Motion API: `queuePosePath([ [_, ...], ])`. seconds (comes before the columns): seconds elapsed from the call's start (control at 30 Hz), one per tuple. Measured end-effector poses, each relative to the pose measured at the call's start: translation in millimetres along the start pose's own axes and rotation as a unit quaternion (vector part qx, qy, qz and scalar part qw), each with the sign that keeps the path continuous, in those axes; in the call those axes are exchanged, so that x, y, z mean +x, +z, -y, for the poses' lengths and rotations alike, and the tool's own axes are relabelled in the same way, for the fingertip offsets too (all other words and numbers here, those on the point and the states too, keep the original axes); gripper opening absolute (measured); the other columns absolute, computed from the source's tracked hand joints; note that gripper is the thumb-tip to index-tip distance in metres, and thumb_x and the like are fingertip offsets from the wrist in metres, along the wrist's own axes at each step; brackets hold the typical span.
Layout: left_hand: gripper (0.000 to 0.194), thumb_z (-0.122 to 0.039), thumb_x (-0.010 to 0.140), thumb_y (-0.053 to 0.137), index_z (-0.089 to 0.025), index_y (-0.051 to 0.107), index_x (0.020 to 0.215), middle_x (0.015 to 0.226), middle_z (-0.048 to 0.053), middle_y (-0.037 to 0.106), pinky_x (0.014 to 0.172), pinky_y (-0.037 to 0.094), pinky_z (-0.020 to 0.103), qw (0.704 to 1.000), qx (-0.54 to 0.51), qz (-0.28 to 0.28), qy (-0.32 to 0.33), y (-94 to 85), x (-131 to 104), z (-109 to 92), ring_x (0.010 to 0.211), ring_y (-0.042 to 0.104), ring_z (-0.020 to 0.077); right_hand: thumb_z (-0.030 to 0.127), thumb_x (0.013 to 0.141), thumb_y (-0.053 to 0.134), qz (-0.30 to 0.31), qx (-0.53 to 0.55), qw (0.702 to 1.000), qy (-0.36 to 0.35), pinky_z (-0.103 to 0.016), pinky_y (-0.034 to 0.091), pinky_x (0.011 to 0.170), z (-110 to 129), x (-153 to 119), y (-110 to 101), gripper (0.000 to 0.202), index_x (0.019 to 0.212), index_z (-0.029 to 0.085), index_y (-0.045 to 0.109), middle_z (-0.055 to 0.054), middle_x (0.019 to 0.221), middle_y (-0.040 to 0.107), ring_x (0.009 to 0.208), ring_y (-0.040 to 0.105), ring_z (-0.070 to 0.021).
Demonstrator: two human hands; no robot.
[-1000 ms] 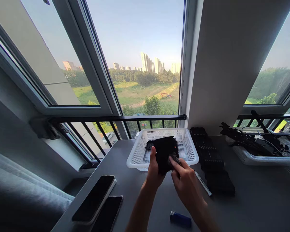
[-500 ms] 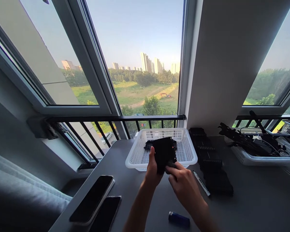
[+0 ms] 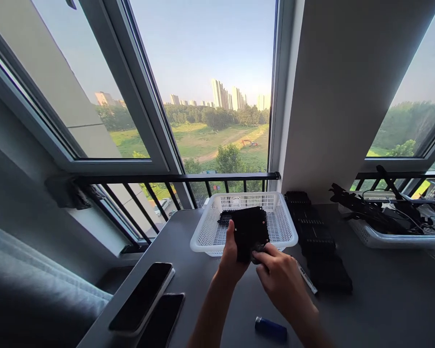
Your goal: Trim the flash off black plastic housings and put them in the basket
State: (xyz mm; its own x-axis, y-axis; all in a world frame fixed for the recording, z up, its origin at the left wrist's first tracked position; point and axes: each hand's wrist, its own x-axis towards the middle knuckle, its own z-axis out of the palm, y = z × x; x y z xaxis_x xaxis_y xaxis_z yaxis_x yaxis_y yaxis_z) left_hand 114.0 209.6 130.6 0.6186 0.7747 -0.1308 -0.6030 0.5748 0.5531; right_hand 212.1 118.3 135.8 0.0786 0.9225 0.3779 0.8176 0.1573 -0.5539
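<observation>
A flat black part [image 3: 250, 227] is tilted up over the front of the white basket, gripped at its lower left by my left hand [image 3: 232, 256], thumb along its edge. My right hand [image 3: 277, 268] is closed on a small dark piece [image 3: 257, 252] at the part's lower right corner. What that piece is cannot be made out. Behind the held part, another black part [image 3: 224, 217] lies inside the white basket [image 3: 203, 240].
Two phones [image 3: 141, 297] lie at the left. A blue cylinder [image 3: 270, 329] is near the front, a white pen [image 3: 306, 276] at the right. Black parts [image 3: 317, 237] form a row beside the basket. A second basket [image 3: 384, 239] holds black pieces and cables.
The black part is turned slightly, showing more of its face. My right hand and the small dark piece have shifted a little right and down. The whole view has moved slightly.
</observation>
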Motion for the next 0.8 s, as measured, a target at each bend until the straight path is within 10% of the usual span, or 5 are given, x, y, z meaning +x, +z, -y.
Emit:
queuePosePath([
  [0.1, 0.07, -0.064, 0.09, 0.038, -0.004, 0.066, 0.115, 0.102, 0.017, 0.074, 0.092, 0.052, 0.036, 1.0, 0.011, 0.005, -0.028, -0.2, -3, 2, 0.098, 0.069, 0.0278, 0.008, 0.084, 0.044, -0.043, 0.065, 0.997, 0.016, -0.023, 0.046, 0.063, -3, -4, -8, 0.032, 0.077, 0.021, 0.073, -0.001, 0.076, 0.063, 0.065, 0.061, -0.0127],
  [0.27, 0.063, -0.06, 0.091, 0.042, -0.009, 0.066, 0.119, 0.109, 0.014, 0.073, 0.101, 0.046, 0.038, 0.999, 0.035, 0.004, -0.041, 1.0, -5, 10, 0.107, 0.067, 0.0277, 0.012, 0.089, 0.04, -0.196, 0.094, 0.976, 0.013, -0.027, 0.053, 0.078, -16, -7, -14, 0.041, 0.119, 0.02, 0.067, -0.007, 0.105, 0.064, 0.091, 0.064, -0.0175],
  [0.8, 0.058, -0.055, 0.089, 0.051, -0.012, 0.063, 0.126, 0.12, 0.014, 0.069, 0.112, 0.035, 0.037, 0.991, 0.103, 0.007, -0.08, 1.1, -7, 21, 0.125, 0.055, 0.0279, 0.009, 0.093, 0.035, -0.116, -0.084, 0.989, -0.025, -0.033, 0.057, 0.075, -19, -2, 2, 0.055, 0.146, 0.025, 0.04, -0.01, 0.107, 0.06, 0.09, 0.065, -0.0223],
])
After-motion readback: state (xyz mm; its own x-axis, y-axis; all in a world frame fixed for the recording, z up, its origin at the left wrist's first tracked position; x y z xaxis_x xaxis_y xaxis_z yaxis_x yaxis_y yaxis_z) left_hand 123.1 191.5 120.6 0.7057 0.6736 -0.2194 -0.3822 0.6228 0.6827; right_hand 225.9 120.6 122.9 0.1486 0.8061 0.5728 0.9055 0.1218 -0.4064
